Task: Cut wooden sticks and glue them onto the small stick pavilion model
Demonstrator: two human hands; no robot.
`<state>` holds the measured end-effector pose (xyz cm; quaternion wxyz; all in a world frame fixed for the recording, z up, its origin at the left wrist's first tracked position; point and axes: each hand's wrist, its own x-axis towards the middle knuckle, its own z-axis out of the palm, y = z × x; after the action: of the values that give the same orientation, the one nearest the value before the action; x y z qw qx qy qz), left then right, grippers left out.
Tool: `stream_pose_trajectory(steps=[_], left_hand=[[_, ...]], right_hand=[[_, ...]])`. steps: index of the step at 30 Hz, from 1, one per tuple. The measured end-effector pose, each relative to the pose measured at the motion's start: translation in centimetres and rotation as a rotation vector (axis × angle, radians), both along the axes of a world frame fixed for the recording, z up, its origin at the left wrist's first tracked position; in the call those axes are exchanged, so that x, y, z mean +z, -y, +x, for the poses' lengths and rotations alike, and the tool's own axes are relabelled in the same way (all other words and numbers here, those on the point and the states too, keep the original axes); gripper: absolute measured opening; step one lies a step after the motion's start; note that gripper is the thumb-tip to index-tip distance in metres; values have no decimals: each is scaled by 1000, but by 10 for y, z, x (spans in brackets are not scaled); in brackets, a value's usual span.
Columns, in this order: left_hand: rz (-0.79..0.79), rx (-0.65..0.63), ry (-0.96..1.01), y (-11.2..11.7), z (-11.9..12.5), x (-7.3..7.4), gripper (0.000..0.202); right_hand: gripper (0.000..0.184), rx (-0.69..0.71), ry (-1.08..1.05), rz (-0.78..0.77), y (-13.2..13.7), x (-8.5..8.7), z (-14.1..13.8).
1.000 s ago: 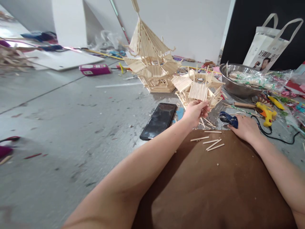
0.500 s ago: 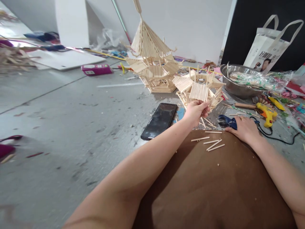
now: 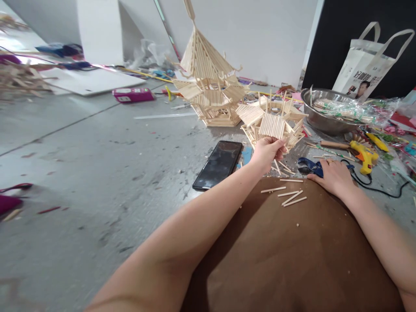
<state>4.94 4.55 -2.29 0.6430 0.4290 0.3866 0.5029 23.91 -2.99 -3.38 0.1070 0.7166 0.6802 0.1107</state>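
Left hand point(image 3: 269, 152) pinches the model point(image 3: 272, 125), fingers closed! Right hand point(image 3: 334, 174) drapes over pliers point(image 3: 314, 168), grip unclear, by the cloth's point(image 3: 292, 255) far-right corner.

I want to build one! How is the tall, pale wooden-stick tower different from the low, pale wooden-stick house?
The tower is taller than the house. The tower has a pointed roof; the house is open on top. The tower stands farther back than the house. Both have slanting panels.

Both arms point(image 3: 224, 203) are bare above the hands point(image 3: 268, 154).
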Motion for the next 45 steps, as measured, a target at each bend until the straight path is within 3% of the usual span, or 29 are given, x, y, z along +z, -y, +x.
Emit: stream_pose_trajectory(steps=[31, 45], left_hand=[[48, -6, -5, -2, 1, -2, 21], [-14, 11, 19, -2, 2, -2, 21]], right_hand=[[71, 4, -65, 1, -1, -6, 1], [75, 1, -69, 11, -2, -9, 3]])
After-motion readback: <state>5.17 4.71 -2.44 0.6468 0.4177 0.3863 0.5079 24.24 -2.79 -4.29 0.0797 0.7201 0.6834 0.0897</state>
